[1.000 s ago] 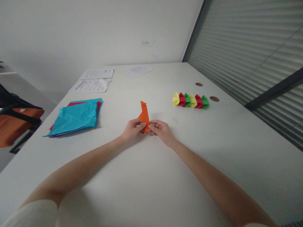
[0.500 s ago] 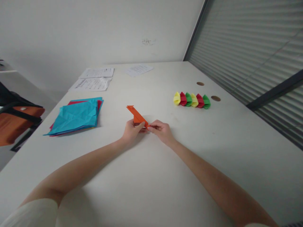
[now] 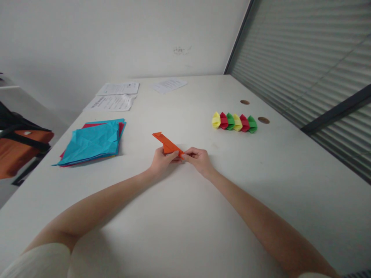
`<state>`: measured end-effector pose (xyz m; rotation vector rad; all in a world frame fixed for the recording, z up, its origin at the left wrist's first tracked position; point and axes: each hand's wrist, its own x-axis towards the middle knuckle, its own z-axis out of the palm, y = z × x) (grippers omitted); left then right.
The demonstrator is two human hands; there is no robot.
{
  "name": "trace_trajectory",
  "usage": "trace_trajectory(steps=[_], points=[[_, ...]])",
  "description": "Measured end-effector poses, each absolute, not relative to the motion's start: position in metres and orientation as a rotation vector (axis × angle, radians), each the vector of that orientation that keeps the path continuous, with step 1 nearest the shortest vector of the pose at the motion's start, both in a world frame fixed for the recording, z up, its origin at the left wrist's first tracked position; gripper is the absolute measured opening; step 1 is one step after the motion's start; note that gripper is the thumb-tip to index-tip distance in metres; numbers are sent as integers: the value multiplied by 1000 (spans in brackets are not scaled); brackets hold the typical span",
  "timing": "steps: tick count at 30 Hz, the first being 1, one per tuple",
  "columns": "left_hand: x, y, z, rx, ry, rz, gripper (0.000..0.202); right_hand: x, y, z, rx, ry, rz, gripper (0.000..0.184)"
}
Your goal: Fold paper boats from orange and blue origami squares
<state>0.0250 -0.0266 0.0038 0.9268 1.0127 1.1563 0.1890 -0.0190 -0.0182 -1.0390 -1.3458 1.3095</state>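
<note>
A folded piece of orange paper (image 3: pixel 167 144) is between my two hands, a little above the middle of the white table. It slants from a small folded flap at its upper left down to my fingertips. My left hand (image 3: pixel 162 160) grips its lower edge, thumb on top and fingers beneath. My right hand (image 3: pixel 199 160) pinches the lower right end between thumb and fingers. The fingertips of both hands nearly meet there and cover the creases at that end.
On the left lies a stack of coloured paper (image 3: pixel 94 139), crumpled blue on top. A row of folded yellow, red and green paper pieces (image 3: pixel 234 122) stands to the right. Printed sheets (image 3: pixel 111 102) lie at the back. Two round holes (image 3: pixel 263 120) pierce the white table (image 3: pixel 185 227) near the blinds.
The orange paper has tilted slightly, its upper left end swinging down and to the left. My right fingers have shifted a little at its lower right end.
</note>
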Motion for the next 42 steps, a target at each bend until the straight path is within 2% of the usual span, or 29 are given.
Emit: trace_trajectory(steps=[12, 23, 33, 38, 42], points=[[23, -24, 0, 925, 982, 1131, 33, 189, -18, -20, -1009, -1392, 1282, 25], [22, -24, 0, 851, 1034, 1173, 25, 187, -29, -14, -908, -1784, 754, 16], [22, -24, 0, 901, 966, 1161, 25, 188, -29, -10, -919, -1765, 787, 21], [23, -24, 2, 818, 942, 1176, 42, 188, -29, -11, -893, -1733, 756, 16], [23, -25, 1, 822, 922, 1148, 39, 187, -29, -11, -912, -1762, 717, 19]])
